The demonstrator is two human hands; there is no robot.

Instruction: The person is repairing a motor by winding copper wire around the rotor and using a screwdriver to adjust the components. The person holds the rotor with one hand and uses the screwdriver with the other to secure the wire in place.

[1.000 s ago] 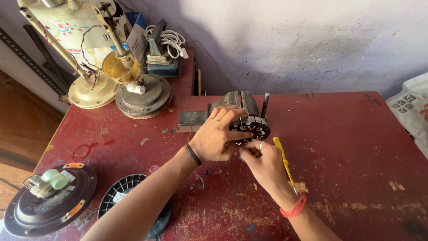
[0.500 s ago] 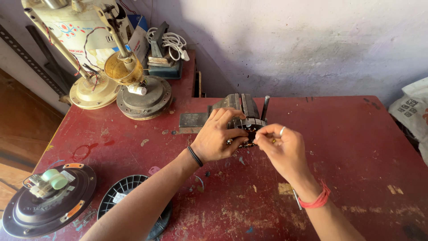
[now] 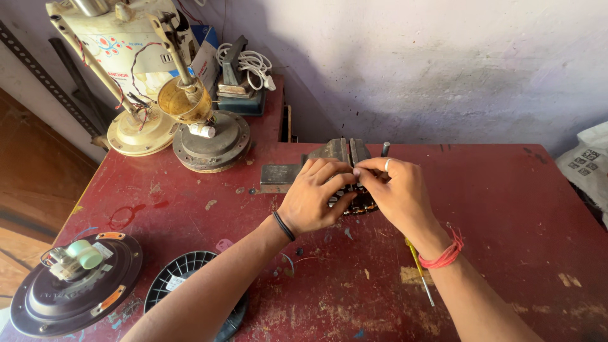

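A small motor stator with copper windings sits clamped in a grey bench vise at the back of the red workbench. My left hand covers the stator's left side, fingers curled over its top. My right hand, wearing a ring, grips its right side, and the fingertips of both hands meet above it. Most of the stator is hidden under my hands. A yellow-handled screwdriver lies on the bench just below my right wrist.
A dark round fan motor housing lies at the front left, with a black slotted fan disc beside it. At the back left stand a grey motor base, a cream base and a coiled white cable. Newspaper lies at the right edge.
My right hand held the yellow screwdriver a second ago; the tool now lies on the bench, and that hand has moved up onto the stator beside my left hand.
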